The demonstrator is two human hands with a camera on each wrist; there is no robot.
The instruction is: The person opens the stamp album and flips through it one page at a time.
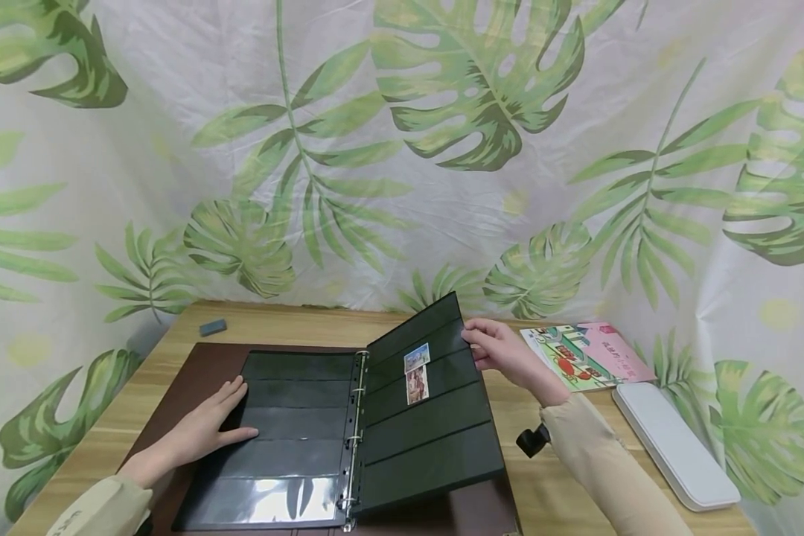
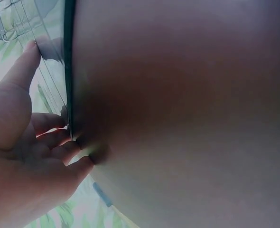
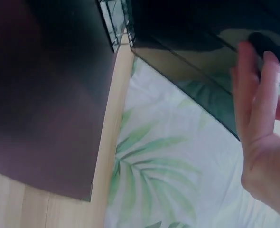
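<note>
A ring-bound stamp album with a brown cover (image 1: 190, 372) lies spread on the wooden table. Its left page (image 1: 295, 426) is black with clear strip pockets, and my left hand (image 1: 204, 426) rests on that page's outer edge, fingers extended. On the right, a raised black page (image 1: 429, 439) tilts up from the metal rings (image 1: 355, 439). Two stamps, one bluish (image 1: 416, 358) and one brownish (image 1: 417, 385), sit in its upper pockets. My right hand (image 1: 499, 351) pinches this page near its upper outer edge; the right wrist view shows the fingers (image 3: 256, 95) against its underside.
At the back left of the table (image 1: 275, 320) lies a small blue-grey block (image 1: 213, 327). To the right are a colourful picture booklet (image 1: 586, 356) and a long white case (image 1: 677, 445). A leaf-patterned cloth (image 1: 348, 186) hangs behind the table.
</note>
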